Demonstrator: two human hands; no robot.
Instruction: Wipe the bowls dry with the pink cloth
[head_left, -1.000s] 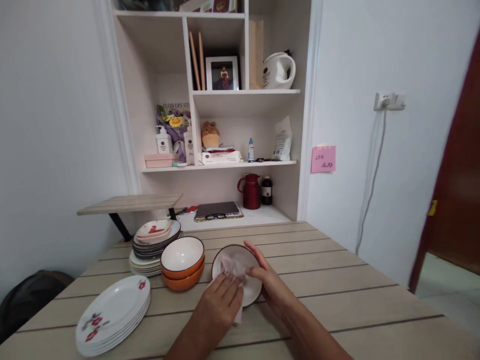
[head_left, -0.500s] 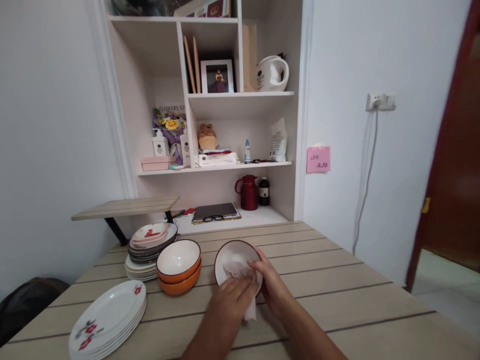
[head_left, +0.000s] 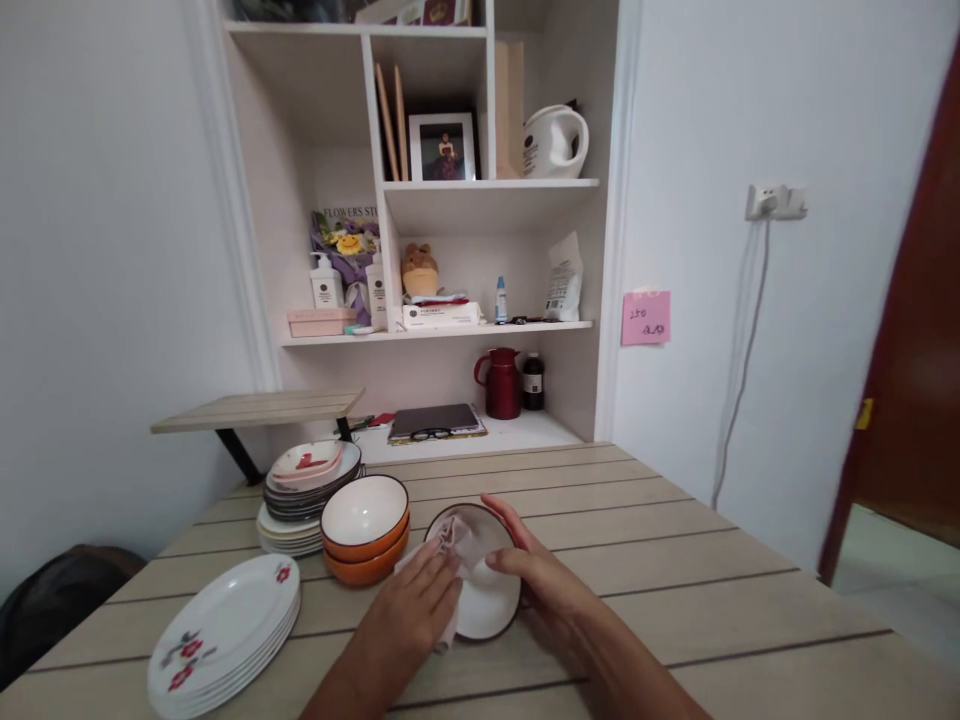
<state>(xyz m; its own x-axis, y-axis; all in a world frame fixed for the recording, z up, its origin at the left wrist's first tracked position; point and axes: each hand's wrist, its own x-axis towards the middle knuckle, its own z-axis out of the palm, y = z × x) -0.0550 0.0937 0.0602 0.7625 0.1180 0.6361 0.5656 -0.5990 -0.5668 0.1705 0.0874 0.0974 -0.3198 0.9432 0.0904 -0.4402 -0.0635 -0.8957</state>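
Observation:
A bowl [head_left: 491, 600] with a white inside and a dark rim is tilted toward me above the table. My right hand [head_left: 536, 565] grips its right side, thumb inside and fingers behind. My left hand [head_left: 420, 600] presses a pale pink cloth [head_left: 465, 535] against the bowl's left rim and inner wall, and part of the cloth hangs below. Left of the hands stand two stacked orange bowls [head_left: 365, 540] with white insides. The outside of the held bowl is hidden.
White oval plates [head_left: 232, 620] with red flowers are stacked at the table's left. Behind them rises a pile of round plates [head_left: 300, 500] topped by small pink-rimmed dishes [head_left: 307, 460]. A raised wooden shelf [head_left: 259, 408], a laptop [head_left: 433, 420] and a red jug [head_left: 501, 385] are at the back.
My left hand and the cloth have moved from the bowl's lower middle to its left rim. The bowl has shifted slightly down and turned. The view has swung slightly left.

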